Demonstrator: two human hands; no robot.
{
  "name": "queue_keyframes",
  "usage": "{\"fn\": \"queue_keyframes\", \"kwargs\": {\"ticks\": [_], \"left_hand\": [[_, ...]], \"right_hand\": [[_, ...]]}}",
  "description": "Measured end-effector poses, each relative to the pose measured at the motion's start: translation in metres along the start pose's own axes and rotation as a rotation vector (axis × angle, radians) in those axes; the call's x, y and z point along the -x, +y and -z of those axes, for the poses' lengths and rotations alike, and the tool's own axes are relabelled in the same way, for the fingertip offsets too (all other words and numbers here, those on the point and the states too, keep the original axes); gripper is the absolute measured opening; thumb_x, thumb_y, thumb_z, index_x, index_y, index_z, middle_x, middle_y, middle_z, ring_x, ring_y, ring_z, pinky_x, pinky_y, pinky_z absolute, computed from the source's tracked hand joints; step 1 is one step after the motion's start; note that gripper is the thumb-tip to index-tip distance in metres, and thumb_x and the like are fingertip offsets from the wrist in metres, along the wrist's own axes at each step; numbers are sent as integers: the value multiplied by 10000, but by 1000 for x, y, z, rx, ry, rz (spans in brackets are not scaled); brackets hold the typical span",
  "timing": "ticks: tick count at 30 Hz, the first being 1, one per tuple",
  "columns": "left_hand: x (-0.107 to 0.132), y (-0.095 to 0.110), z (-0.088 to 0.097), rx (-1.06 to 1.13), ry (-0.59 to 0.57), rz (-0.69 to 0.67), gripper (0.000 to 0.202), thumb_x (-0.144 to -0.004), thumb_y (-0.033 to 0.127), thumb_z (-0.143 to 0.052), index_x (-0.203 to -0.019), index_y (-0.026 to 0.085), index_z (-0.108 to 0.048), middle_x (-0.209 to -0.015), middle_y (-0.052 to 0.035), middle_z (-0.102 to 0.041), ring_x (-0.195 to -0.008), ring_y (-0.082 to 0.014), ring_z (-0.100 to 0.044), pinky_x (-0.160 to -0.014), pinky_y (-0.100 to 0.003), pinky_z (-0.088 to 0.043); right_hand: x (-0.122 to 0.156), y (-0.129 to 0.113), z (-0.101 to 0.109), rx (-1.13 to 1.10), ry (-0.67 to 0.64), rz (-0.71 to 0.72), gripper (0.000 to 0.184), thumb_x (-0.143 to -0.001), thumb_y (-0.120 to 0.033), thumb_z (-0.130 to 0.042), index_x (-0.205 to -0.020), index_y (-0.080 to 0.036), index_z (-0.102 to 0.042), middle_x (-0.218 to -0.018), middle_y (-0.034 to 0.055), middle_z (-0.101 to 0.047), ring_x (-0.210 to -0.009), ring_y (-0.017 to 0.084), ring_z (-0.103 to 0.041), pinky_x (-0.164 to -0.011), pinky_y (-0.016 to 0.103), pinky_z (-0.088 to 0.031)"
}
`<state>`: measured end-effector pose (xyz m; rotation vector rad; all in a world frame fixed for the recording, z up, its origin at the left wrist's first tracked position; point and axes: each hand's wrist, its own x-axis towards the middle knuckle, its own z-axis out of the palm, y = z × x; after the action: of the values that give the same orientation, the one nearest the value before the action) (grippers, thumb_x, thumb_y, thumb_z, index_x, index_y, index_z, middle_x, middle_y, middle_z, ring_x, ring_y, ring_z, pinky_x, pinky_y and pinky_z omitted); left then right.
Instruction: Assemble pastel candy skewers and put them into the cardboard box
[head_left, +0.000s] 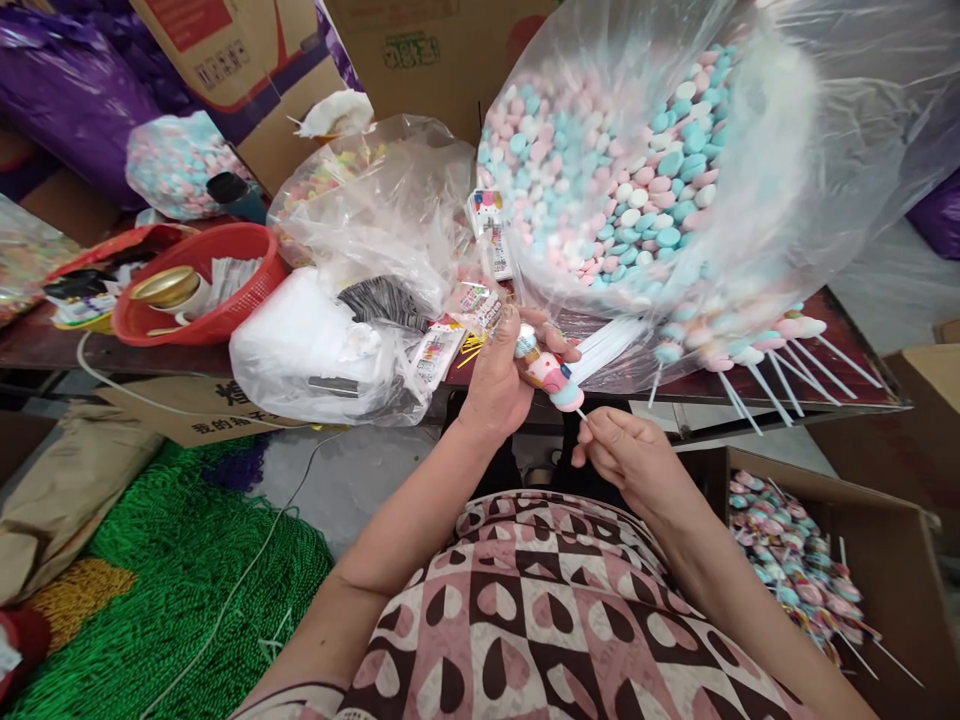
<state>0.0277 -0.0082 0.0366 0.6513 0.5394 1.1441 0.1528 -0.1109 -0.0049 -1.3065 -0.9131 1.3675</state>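
In front of my body I hold a marshmallow lollipop [566,397] made of pink, blue and white pieces on a white stick. My left hand [499,380] is closed around its upper part, where a clear printed wrapper [541,368] covers the pieces. Low on the stick, my right hand [630,450] pinches it between thumb and fingers. Beyond my left fingers lie printed wrappers [439,350] and yellow twist ties [471,347]. Several bare marshmallow sticks [780,345] rest at the table edge, right of my hands.
A large clear bag of marshmallows [637,190] covers the table's back right. To the left stand a red basket [247,300] and a white plastic bag [281,340]. A cardboard box [892,560] of wrapped lollipops is at lower right. Green beads [195,570] cover the floor.
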Motion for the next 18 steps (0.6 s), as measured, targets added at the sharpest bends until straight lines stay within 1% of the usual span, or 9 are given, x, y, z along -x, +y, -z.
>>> {"fn": "queue_keyframes", "kwargs": {"ticks": [1,3,5,7,9,11,13,15,18], "left_hand": [[0,0,0,-4,9,12,319,-870,514,-588,-826,203,-643,-662,-3,-634,-742,-189,-704,-702,-298,-536],[2,2,-1,-9,52,43,351,-881,533,-565,-819,196,-644,-659,-8,-627,-715,-181,-697,-702,-297,-538],[3,3,-2,-15,96,63,354,-886,532,-560,-819,195,-645,-647,-6,-616,-670,-164,-681,-698,-293,-537],[3,4,-3,-26,124,58,328,-886,513,-575,-815,199,-639,-617,7,-590,-614,-140,-650,-692,-285,-533],[2,3,-2,-36,136,24,299,-882,493,-592,-808,205,-629,-581,27,-554,-564,-116,-613,-690,-276,-527],[1,0,0,-34,126,-14,292,-876,493,-602,-807,210,-617,-561,43,-528,-543,-106,-591,-692,-271,-522],[0,-3,1,-16,89,-20,293,-863,504,-616,-829,213,-611,-576,47,-537,-563,-111,-605,-691,-274,-521],[1,-5,0,0,51,6,304,-842,517,-639,-872,216,-610,-608,41,-562,-608,-130,-636,-677,-276,-521],[5,-6,-5,-2,57,55,335,-814,539,-661,-905,221,-610,-631,30,-584,-668,-159,-669,-651,-274,-522]], "right_hand": [[1,-4,-2,-112,-71,-73,387,-835,-575,-612,-694,-217,-574,-381,-129,-273,-340,64,-204,-531,299,-462],[0,-8,-6,-239,-153,-152,376,-811,-555,-654,-678,-217,-558,-379,-151,-221,-334,48,-156,-579,322,-504],[-2,-8,-10,-283,-157,-172,371,-810,-549,-660,-683,-214,-562,-384,-155,-219,-335,43,-133,-573,320,-509],[-3,-4,-13,-258,-90,-142,356,-830,-549,-637,-738,-207,-598,-399,-152,-219,-348,48,-146,-564,306,-495],[-1,2,-13,-143,21,-49,340,-842,-540,-626,-862,-201,-645,-435,-128,-292,-377,70,-257,-544,283,-463],[2,7,-12,89,151,109,320,-837,-501,-644,-967,-209,-667,-516,-79,-430,-469,107,-422,-543,270,-439],[4,11,-9,369,290,301,247,-849,-434,-645,-968,-223,-692,-627,-26,-568,-578,140,-530,-581,280,-447],[6,13,-6,588,407,466,195,-882,-385,-608,-916,-227,-718,-705,9,-649,-630,158,-578,-637,301,-467],[5,15,-5,704,460,561,222,-910,-379,-569,-891,-233,-735,-734,33,-693,-653,180,-617,-645,310,-476]]}}
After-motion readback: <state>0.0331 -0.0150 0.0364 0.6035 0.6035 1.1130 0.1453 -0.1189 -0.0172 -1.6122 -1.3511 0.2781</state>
